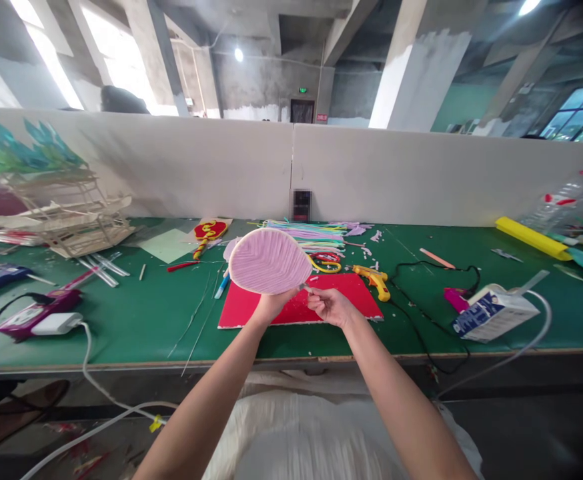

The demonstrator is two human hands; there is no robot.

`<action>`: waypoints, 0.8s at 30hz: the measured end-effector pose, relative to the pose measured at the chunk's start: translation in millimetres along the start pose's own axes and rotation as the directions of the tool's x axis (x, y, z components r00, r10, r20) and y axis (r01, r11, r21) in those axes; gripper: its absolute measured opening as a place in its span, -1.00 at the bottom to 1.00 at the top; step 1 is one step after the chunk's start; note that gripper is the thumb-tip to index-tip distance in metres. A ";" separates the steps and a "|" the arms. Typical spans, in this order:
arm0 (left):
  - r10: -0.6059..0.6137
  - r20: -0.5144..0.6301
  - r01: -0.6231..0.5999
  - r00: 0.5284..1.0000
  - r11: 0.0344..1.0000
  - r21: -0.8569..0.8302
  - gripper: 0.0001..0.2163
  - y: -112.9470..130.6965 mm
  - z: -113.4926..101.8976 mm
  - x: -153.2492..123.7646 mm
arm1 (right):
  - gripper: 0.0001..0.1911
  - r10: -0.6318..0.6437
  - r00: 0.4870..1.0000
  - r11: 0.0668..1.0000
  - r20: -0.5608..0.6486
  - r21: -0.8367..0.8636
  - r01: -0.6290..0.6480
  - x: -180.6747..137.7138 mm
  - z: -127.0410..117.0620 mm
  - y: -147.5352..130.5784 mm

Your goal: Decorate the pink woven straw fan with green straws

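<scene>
My left hand (270, 305) is closed on the lower edge of a pink ribbed oval piece (269, 261) and holds it upright above a red sheet (301, 301) on the green table (146, 320). My right hand (327, 304) is pinched shut just right of the piece's lower edge, on something thin that I cannot make out. Both hands hover over the red sheet.
A yellow glue gun (374, 278) with a black cord lies right of the red sheet. Behind it are coloured strips (311, 235) and scissors (325, 261). A carton (491, 312) stands at the right, a wooden model (71, 220) and a purple tool (36, 313) at the left.
</scene>
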State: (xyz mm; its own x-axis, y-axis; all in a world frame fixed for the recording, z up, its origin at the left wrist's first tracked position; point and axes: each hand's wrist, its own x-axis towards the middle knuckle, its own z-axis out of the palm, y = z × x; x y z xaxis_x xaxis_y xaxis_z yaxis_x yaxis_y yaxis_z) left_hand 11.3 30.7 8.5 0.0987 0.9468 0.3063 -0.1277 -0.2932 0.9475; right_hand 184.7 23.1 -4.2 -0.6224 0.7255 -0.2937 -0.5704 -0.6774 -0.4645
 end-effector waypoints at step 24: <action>-0.426 0.172 0.431 0.888 0.902 0.008 -0.68 -6.9 -10.2 0.9 | -0.52 -0.727 0.638 -0.492 0.254 -0.841 -0.226 -38.9 -45.2 -2.6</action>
State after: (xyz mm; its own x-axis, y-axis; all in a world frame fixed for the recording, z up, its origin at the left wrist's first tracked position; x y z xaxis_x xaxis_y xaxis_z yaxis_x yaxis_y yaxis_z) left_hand 2.1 34.9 1.3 0.3123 0.9429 -0.1158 -0.0650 0.1428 0.9876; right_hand 234.6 2.2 -29.4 -0.1183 0.9242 0.3631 0.8720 0.2716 -0.4073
